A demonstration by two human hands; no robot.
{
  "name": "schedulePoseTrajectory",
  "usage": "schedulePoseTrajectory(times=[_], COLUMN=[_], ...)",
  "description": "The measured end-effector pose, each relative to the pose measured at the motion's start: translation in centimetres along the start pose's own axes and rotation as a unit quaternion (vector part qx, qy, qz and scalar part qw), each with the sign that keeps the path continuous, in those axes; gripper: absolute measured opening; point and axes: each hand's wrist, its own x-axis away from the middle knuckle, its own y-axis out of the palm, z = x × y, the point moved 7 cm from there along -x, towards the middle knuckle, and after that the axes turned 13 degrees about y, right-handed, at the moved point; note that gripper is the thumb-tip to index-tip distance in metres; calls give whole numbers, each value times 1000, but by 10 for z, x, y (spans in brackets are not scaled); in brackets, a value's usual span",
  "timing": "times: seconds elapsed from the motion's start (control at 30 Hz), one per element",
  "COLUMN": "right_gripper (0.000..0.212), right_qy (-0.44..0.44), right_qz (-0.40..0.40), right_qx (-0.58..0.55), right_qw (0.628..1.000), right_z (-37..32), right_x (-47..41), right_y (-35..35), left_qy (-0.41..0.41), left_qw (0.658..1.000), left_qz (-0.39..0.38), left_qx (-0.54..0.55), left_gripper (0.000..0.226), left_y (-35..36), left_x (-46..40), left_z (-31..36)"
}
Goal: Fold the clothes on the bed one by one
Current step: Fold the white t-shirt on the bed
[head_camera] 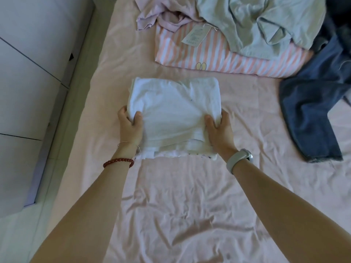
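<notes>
My left hand (130, 123) pinches the left edge of the folded white garment (173, 111), thumb on top and fingers (122, 111) curled round the side. My right hand (219, 129) does the same on the right edge, thumb laid over the cloth and the other fingers tucked under where I cannot see them. The white garment sits a little above the centre of the frame, a thick squarish stack with its layered edges showing along the near side, on the pink bed sheet (190, 205). I cannot tell whether it rests fully on the sheet or is slightly raised.

On my left wrist I see a red bead bracelet (118, 161) and a thin silver bangle (131, 144); on the right, a pale wristband (238, 158).

Further up the frame lies a pink-and-white striped garment (218, 57), flat, with a small rabbit-feet drawing at its near edge and a paper hang tag (195, 35) whose print is too small to read. On top of it lie a crumpled grey-green garment (262, 21) and, to its left, a lilac one (157, 14). Blue denim (315, 103) sprawls at the right edge, well apart from the white stack.

At the left of the frame runs pale cabinet panelling (28, 73) beside the bed.
</notes>
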Motion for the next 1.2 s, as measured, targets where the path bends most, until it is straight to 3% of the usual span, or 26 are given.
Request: schedulePoseTrajectory(times=[0.07, 0.1, 0.27, 0.33, 0.4, 0.47, 0.53, 0.6, 0.7, 0.83, 0.93, 1.0, 1.13, 1.2], right_gripper=[61, 65, 55, 45, 37, 31, 35, 45, 53, 56, 56, 54, 54, 51], right_qy=[104, 117, -64, -49, -16, -70, -192, -261, -182, -134, -109, -106, -92, -60], right_qz=[-18, -14, 25, 14, 55, 151, 189, 122, -30, -87, -102, -85, -60, -33], right_qx=[73, 126, 210, 206, 195, 247, 300, 336, 399, 469, 463, 436, 352, 330], right_qw=[992, 985, 975, 977, 979, 954, 915, 897, 898, 869, 874, 890, 929, 942], right_z=[24, 33, 45, 60, 66, 49, 23, 13, 38, 71, 63, 56, 66, 83], right_x=[-14, -15, 18, 23, 23, 27, 36, 39, 28, 14, 12, 24, 76, 100], right_y=[9, 11, 8, 0, -14, -25, -17, 3, 26, 28, 28, 23, -11, -40], left_qy=[-91, -99, 61, 38, 33, 75, 185, 274, 199, 151, 120, 107, 168, 174], left_qw=[994, 991, 985, 985, 981, 960, 911, 861, 842, 805, 815, 850, 896, 903], left_qz=[-65, -87, -118, -94, -55, -9, -2, -76, -256, -313, -327, -282, -177, -195], left_qx=[-21, -26, -114, -137, -184, -270, -368, -421, -431, -482, -463, -432, -370, -341], left_gripper=[44, 47, 62, 58, 51, 47, 44, 47, 64, 64, 62, 60, 54, 55], left_y=[12, 14, 1, -7, -12, -14, -1, 29, 57, 49, 53, 52, 55, 70], left_x=[1, 4, 24, 31, 31, 30, 35, 45, 61, 62, 55, 62, 119, 163], left_z=[-32, -41, -38, -45, -42, -23, 4, 17, -16, -64, -52, -30, 23, 36])
